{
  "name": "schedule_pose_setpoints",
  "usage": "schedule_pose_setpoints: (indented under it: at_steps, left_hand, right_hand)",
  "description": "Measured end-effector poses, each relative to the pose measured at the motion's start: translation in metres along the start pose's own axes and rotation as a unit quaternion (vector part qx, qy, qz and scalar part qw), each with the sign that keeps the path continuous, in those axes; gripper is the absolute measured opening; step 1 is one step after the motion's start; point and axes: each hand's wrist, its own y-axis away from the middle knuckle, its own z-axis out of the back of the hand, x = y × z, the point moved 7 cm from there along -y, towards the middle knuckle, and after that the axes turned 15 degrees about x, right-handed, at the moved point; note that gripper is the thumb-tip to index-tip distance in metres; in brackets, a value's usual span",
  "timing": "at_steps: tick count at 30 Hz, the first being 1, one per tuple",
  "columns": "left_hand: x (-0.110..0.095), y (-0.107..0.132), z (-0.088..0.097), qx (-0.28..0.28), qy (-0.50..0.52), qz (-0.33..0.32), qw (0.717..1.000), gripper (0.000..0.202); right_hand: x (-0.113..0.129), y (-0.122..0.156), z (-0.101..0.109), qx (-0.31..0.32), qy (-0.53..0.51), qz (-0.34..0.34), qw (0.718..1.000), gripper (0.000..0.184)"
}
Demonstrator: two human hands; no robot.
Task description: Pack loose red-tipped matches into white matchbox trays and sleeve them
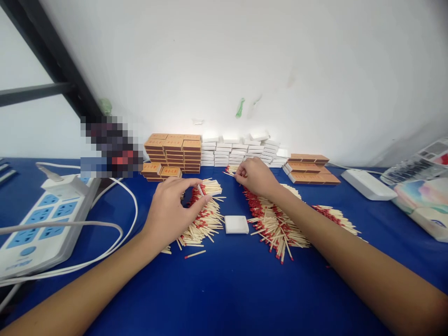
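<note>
My left hand (pixel 175 200) grips a small white matchbox tray (pixel 200 189) between thumb and fingers. Pale matches (pixel 212 187) fill the tray, which is held above a heap of red-tipped matches (pixel 203 228). My right hand (pixel 257 176) is pinched closed over the far end of a second match heap (pixel 276 224). At its fingertips is a small bunch of matches (pixel 230 171); how many of them are in the grip I cannot tell. Between the two heaps a white matchbox tray (pixel 236 224) lies on the blue tabletop (pixel 224 289).
Orange matchboxes (pixel 173 151) are stacked at the back left, white trays (pixel 238 151) in the middle, more orange boxes (pixel 311 170) to the right. A power strip (pixel 45 224) with looping white cables lies left. At right are a white adapter (pixel 368 184) and a tissue pack (pixel 423 203).
</note>
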Motion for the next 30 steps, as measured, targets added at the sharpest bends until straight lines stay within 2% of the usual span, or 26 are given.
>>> schedule_pose_setpoints:
  at_steps: [8,15,21,25,30]
  left_hand:
    - [0.000,0.001,0.001,0.001,-0.003,-0.003,1.000,0.028]
    - [0.003,-0.001,-0.001,0.011,-0.004,0.001,1.000,0.030]
    - [0.004,-0.001,-0.003,0.023,0.000,0.009,1.000,0.028]
    - [0.003,-0.001,-0.003,0.027,0.010,0.001,1.000,0.031]
    - [-0.001,-0.001,-0.006,0.035,0.035,-0.028,0.998,0.035]
  right_hand:
    - [0.008,0.002,0.001,0.022,0.005,0.039,0.999,0.020]
    - [0.020,0.009,0.011,0.010,-0.044,0.138,0.989,0.014]
    - [0.051,0.038,0.034,0.059,-0.085,0.251,0.963,0.016]
    - [0.071,0.056,0.046,0.092,-0.080,0.283,0.951,0.017]
    - [0.087,0.066,0.046,0.094,-0.023,0.305,0.947,0.015]
